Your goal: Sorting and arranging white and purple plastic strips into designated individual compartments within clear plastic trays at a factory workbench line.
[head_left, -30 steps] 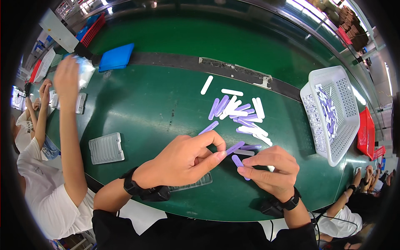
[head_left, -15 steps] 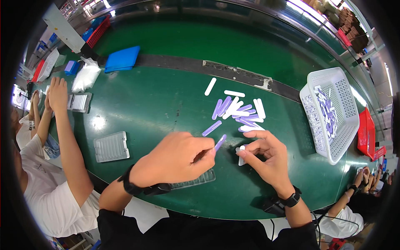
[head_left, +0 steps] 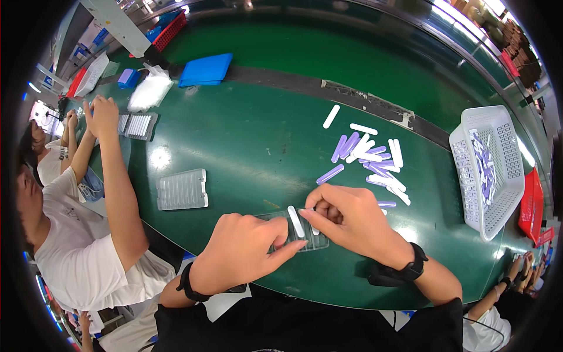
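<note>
A clear grooved plastic tray (head_left: 316,242) lies on the table in front of me, partly covered by both hands. One white round-ended strip (head_left: 296,222) sits across it between my hands. My left hand (head_left: 243,249) is over the tray's left part, thumb and forefinger apart beside that strip with nothing gripped. At the tray's right end, my right hand (head_left: 352,220) pinches a second white strip (head_left: 315,230), mostly hidden under the fingertips. Beyond the hands lies a loose pile of purple strips (head_left: 350,144) and white strips (head_left: 396,154).
Another clear tray (head_left: 182,190) lies to the left. A white perforated basket (head_left: 460,170) with more strips stands right, beside a red bin (head_left: 531,208). Blue folders (head_left: 205,70) and a white plastic bag (head_left: 151,89) lie far left. A co-worker's arm (head_left: 120,176) reaches over the left side.
Both hands have come down over the tray. The purple strip no longer shows in my left hand, whose fingers have parted. My right hand moved left with its white strip. The view has shifted.
</note>
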The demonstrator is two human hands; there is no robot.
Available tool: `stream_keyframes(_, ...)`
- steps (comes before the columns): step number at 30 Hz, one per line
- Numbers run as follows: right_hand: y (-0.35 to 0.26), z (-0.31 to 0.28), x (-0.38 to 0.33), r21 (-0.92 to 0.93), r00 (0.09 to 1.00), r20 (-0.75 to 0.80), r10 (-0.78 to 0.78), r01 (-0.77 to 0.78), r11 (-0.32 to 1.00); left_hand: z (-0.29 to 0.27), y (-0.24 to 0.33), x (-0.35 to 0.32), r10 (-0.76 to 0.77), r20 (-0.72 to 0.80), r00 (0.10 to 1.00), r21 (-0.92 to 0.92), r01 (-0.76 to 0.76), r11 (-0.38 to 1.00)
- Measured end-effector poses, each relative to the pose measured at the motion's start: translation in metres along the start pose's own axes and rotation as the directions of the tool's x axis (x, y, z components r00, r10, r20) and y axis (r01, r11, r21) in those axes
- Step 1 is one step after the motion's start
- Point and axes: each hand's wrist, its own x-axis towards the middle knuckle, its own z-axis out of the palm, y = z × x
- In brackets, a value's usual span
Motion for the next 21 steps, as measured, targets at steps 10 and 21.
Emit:
stream_keyframes(10, -0.006, -0.030, -0.029, -0.604, 0.903, 0.301, -0.305, 0.428, 0.672, 0.042, -0.015, -0.024, 0.333, -0.186, 0.925, 0.441, -0.224, 0.869)
stream_keyframes(21, 0.022, -0.026, -0.034, -0.459, 0.836, 0.193, -0.513, 0.539, 0.706, 0.034, -0.012, -0.022, 0.575, 0.055, 0.816, 0.644, -0.469, 0.605)
